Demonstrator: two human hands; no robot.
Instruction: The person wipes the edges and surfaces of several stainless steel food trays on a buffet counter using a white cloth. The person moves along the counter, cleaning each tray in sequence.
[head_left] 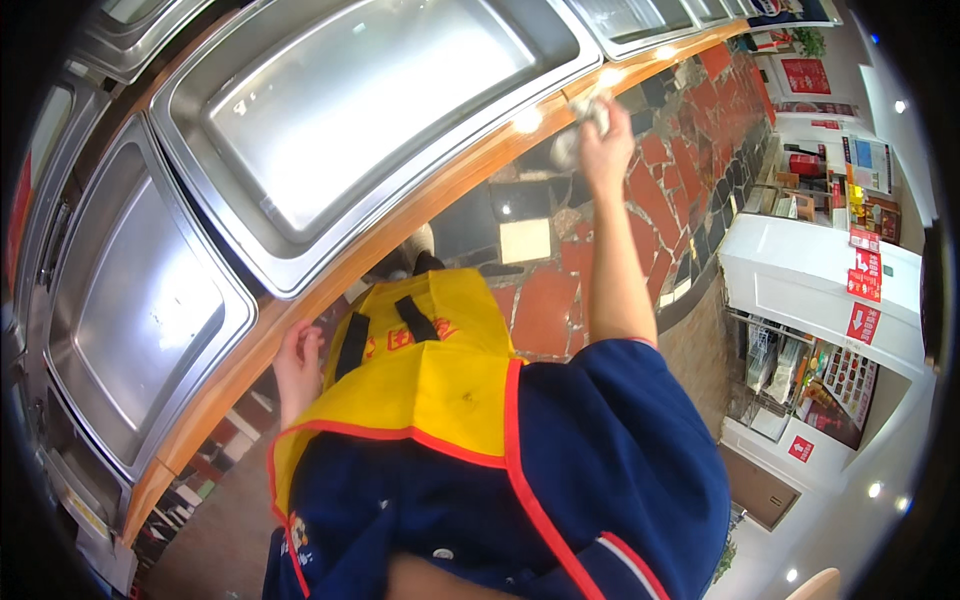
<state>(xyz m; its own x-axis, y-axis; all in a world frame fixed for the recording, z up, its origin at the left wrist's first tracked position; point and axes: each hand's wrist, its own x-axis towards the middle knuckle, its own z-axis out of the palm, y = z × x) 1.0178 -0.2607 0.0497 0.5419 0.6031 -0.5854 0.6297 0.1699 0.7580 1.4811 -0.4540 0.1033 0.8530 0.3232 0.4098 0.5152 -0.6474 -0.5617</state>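
My right hand [608,150] stretches out to the wooden counter edge [455,190], its fingers closed on a crumpled, pale grey cloth [566,150]. Part of the cloth lies against the wood and part hangs below it. Along the inside of that edge sits a large, shallow steel pan [370,110], bare and shiny. My left hand [298,358] is low beside the counter, near the corner between two pans. Its fingers are loosely curled and apart, with nothing seen in them. A yellow apron [440,375] with red trim covers my front.
A second steel pan [140,300] stands on the left, and a divided steel tray [635,20] at the far right of the counter. Red and black stone tiles [545,305] cover the floor. A white cabinet [800,265] with red signs stands to the right.
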